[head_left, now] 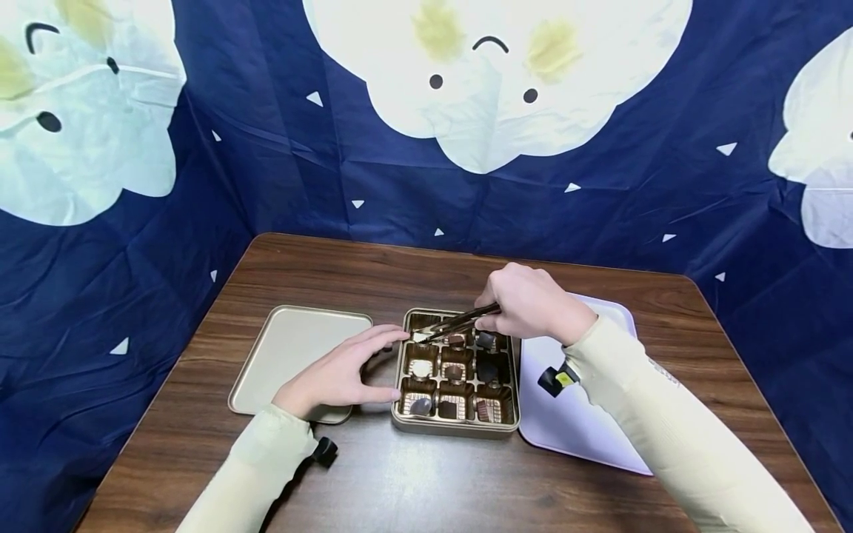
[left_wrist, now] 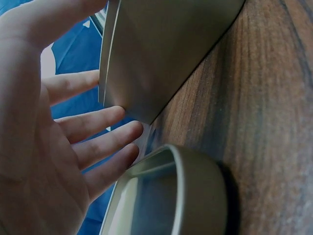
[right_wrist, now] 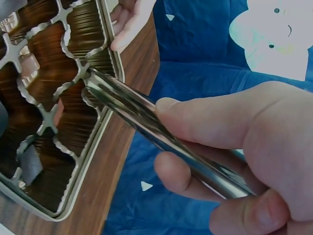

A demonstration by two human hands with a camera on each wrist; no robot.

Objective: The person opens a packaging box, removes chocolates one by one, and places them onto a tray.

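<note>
Tin, head view: a gold chocolate tin sits mid-table, its insert divided into three rows of three compartments; a pale round chocolate lies in the middle row's left one.
Near row, head view: a dark rounded chocolate at left, a dark square chocolate in the middle, a striped chocolate at right.
Right hand, head view: the right hand pinches metal tongs, which slant left and down toward the tin's far-left compartment.
Left hand, head view: the left hand is spread, grasping nothing — index finger and thumb reach the tin's left rim.
Sides, head view: the tin lid lies left of the tin; a lavender tray lies right, partly under the right forearm; all rest on a wooden table.
Palm, left wrist view: the fingers extend loosely, the index tip against the tin's side, the lid's raised rim just beside the little finger.
Tongs, right wrist view: thumb and fingers grip the shaft; whether the tips hold a chocolate — cannot tell.
</note>
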